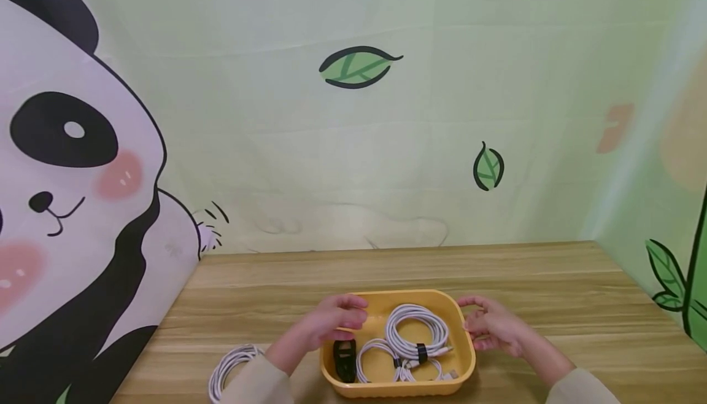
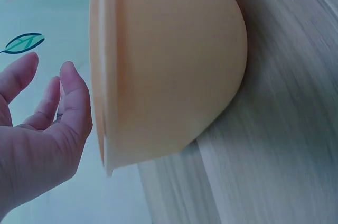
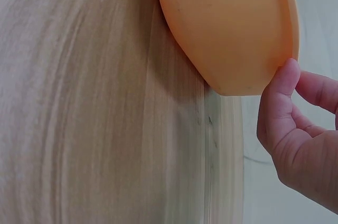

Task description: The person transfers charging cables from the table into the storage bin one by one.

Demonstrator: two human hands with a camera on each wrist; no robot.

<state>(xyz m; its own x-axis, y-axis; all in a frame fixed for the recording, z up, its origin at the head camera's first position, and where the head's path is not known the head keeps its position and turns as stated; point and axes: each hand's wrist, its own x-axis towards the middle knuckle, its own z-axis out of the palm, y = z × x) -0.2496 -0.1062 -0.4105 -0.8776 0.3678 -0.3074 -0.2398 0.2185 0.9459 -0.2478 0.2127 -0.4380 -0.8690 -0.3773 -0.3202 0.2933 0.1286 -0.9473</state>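
A yellow-orange plastic basin (image 1: 397, 390) stands on the wooden table. Inside lie a large coil of white cable (image 1: 405, 349) with a black strap, a smaller white cable coil (image 1: 361, 361) and a small black object (image 1: 345, 364) at the left. My left hand (image 1: 337, 318) hovers at the basin's left rim, its fingers loosely bent and reaching over the inside. In the left wrist view its fingers are apart around nothing. At the right rim, my right hand (image 1: 494, 327) has a fingertip against the outer edge, as the right wrist view shows.
Another coil of white cable (image 1: 221, 370) lies on the table (image 1: 530, 281) left of the basin, partly covered by the left sleeve (image 1: 259, 384). Behind the table hangs a pale green backdrop (image 1: 265, 115) with a printed panda and leaves.
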